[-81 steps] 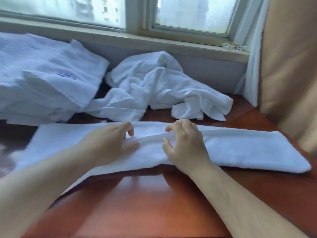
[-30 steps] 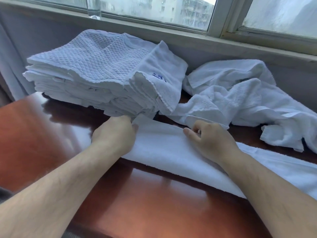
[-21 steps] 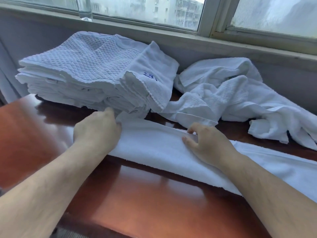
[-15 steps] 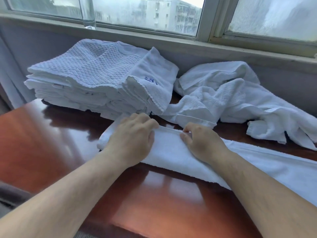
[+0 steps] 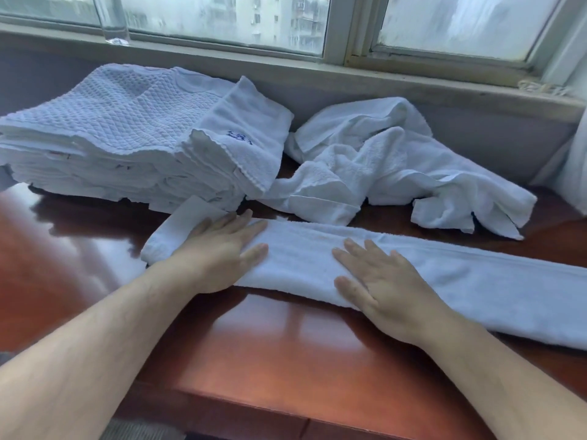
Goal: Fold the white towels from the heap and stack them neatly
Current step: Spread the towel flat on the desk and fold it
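Note:
A long white towel (image 5: 476,281), folded lengthwise into a narrow strip, lies across the red-brown table (image 5: 270,360). My left hand (image 5: 222,249) rests flat on its left end, fingers spread. My right hand (image 5: 378,281) lies flat on the strip a little to the right, fingers apart. Neither hand grips anything. Behind the left hand stands a stack of folded white towels (image 5: 127,138), the top one with a blue mark. A crumpled heap of white towels (image 5: 390,166) lies behind the strip at centre right.
A grey wall and window sill (image 5: 317,71) run along the back of the table. A clear glass (image 5: 112,23) stands on the sill at the left. A curtain edge (image 5: 575,173) hangs at the far right. The table's front edge is near my arms.
Both hands went from pinching the strip's far edge to lying flat and open on it. The left end of the towel now sits folded under my left hand.

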Demonstrator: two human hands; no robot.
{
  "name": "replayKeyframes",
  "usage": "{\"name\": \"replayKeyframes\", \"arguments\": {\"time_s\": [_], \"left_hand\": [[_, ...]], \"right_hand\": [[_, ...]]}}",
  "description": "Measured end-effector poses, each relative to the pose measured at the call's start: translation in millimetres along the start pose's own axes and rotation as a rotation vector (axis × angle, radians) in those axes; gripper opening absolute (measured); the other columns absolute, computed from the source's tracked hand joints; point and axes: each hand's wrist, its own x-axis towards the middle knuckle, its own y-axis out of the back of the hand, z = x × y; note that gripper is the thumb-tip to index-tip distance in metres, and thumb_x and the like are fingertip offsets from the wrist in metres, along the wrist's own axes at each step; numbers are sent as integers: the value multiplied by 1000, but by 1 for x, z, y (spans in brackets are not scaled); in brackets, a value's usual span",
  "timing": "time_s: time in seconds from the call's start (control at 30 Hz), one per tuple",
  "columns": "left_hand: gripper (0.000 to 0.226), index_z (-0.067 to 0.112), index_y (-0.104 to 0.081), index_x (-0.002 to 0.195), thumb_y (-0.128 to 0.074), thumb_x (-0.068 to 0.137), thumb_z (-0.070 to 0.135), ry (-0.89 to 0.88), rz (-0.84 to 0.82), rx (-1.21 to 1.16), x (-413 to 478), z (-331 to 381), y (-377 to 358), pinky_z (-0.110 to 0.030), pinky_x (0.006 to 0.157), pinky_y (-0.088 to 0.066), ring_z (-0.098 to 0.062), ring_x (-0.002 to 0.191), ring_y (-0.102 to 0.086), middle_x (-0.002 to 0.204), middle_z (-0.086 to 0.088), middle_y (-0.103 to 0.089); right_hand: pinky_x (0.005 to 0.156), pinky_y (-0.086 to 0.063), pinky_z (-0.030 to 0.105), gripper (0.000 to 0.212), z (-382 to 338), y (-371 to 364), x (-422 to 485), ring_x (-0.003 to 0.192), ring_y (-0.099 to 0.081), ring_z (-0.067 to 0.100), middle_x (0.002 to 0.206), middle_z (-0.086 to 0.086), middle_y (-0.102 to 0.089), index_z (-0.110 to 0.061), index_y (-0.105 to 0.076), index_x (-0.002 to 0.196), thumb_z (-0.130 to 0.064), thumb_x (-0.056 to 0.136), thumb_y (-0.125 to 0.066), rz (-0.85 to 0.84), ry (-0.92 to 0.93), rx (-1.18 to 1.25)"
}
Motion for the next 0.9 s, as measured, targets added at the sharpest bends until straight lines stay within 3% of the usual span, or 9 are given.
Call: {"name": "replayKeyframes", "arguments": {"time_s": [0.1,0.3,0.53,0.77,0.9], "left_hand": [[64,49,-7,155,-18,95,68,5,-6,16,-2,1,0,-39,123,1,-8,152,5,167,14,4],[54,32,-16,158,-26,105,41,74,-43,59,0,31,10,-50,122,-6,-21,154,-2,168,-2,-1],[54,41,-19,156,-23,103,54,-332,-8,-64,0,131,-14,-41,124,4,-8,153,3,167,12,-7],[52,42,-23,154,-21,103,53,-525,-6,-43,32,221,-35,-44,122,-3,-13,153,-3,165,11,-15],[64,45,-9,156,-11,95,65,-552,-2,44,37,240,-52,-45,121,1,-14,153,5,167,10,-1]], "right_hand": [[124,8,37,81,32,7,-20,151,16,3,163,-25,10,-48,-3,157,-77,82,2,-1,-116,-46],[124,7,39,69,47,9,-27,153,14,9,166,-17,8,-37,-5,160,-65,98,-14,-4,-192,-46],[124,6,38,67,74,9,-47,154,9,9,166,-19,2,-42,-11,159,-65,95,-11,59,-209,-43],[123,2,47,65,134,16,-94,155,3,16,168,-15,-7,-42,-20,157,-63,96,-12,144,-491,-23],[121,-4,53,57,173,18,-121,155,-3,24,168,-12,-11,-40,-24,157,-54,103,-14,233,-771,-56]]}}
